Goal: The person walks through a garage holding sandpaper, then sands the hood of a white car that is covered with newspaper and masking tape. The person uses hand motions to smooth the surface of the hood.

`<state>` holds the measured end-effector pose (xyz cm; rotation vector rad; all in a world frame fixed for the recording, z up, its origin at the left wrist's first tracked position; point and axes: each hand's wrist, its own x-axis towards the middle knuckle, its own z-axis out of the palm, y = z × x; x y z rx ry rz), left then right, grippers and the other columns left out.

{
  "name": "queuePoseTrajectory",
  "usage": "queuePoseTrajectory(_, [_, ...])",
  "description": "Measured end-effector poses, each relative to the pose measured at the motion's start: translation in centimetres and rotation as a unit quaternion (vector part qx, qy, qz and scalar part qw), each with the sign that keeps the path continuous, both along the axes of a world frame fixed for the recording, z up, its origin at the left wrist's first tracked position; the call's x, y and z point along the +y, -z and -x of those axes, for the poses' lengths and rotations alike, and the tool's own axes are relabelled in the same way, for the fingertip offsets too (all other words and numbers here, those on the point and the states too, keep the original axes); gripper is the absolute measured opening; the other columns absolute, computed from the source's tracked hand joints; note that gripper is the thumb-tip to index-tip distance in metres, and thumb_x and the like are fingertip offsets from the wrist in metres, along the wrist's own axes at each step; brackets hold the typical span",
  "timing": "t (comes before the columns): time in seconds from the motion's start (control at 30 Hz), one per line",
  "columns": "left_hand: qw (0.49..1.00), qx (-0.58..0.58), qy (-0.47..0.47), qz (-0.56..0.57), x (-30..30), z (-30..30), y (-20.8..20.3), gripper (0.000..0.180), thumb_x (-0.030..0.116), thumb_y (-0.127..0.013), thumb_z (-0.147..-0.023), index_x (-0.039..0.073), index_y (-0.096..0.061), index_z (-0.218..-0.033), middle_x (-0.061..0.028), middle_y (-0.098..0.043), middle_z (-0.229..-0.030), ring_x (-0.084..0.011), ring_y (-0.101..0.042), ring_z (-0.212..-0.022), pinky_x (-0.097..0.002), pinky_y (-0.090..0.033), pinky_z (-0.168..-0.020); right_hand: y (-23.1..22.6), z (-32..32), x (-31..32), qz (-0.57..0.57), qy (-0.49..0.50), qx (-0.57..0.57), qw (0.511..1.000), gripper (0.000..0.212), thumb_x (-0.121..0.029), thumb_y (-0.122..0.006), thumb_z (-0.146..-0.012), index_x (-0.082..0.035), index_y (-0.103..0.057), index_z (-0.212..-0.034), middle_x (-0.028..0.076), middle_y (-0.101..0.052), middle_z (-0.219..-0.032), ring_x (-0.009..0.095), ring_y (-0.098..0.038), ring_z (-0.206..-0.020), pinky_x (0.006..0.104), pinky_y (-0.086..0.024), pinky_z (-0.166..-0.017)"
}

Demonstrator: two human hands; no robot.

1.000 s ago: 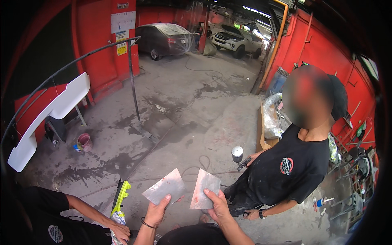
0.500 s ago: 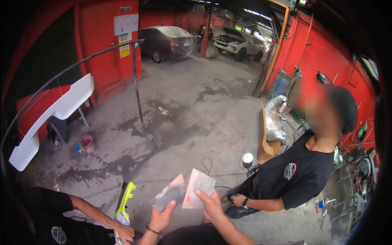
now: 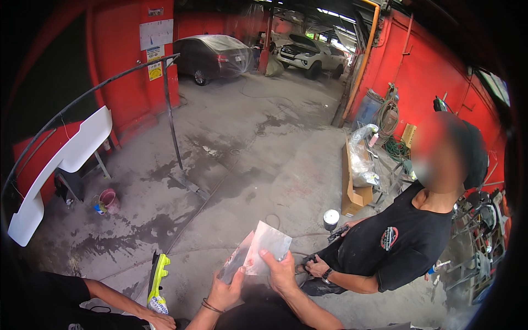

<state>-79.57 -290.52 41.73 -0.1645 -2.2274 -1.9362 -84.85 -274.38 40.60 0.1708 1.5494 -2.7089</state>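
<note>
In my left hand is a thin flat grey sheet with reddish smears, pinched between thumb and fingers. My right hand grips a second flat sheet, pale with pinkish stains, its thumb pressed on the face. The right sheet overlaps the left one in front of my body and hides part of it; whether they touch I cannot tell. A dark band circles my left wrist.
At right a person in black holds a spray gun with a white cup. Another person's arm reaches toward a yellow-green and black object. A white spoiler hangs from a metal rack. A cardboard box stands beyond.
The two sheets, apart before, now overlap as my hands have come closer together. The view has swung slightly right, and the person at left shows less.
</note>
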Motion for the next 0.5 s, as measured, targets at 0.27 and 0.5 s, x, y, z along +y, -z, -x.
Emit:
queuePoseTrajectory(0.27, [0.993,-0.013,-0.054,0.105,-3.3,7.5,-0.8,0.033,0.014,-0.061,-0.105,-0.003,-0.063,-0.133,-0.0166,-0.075,-0.110,-0.0227,-0.073,-0.095,-0.0342,-0.056,-0.086,2.4,10.4,-3.4,-0.064,-0.115,0.067,0.989,0.027,-0.008,-0.076,-0.097,0.001,-0.067,-0.121,0.004,-0.074,-0.111,0.011,-0.068,-0.099,0.0295,-0.056,-0.088])
queuePoseTrajectory(0.5, [0.990,-0.136,-0.026,0.024,-4.9,16.7,-0.3,0.029,0.019,-0.062,-0.108,-0.001,-0.068,-0.127,-0.0065,-0.072,-0.119,-0.0187,-0.066,-0.108,-0.0347,-0.053,-0.094,-0.7,20.5,-3.2,-0.155,-0.181,0.094,0.967,0.036,-0.011,-0.080,-0.094,0.002,-0.065,-0.123,0.005,-0.074,-0.112,0.012,-0.068,-0.102,0.0303,-0.055,-0.091])
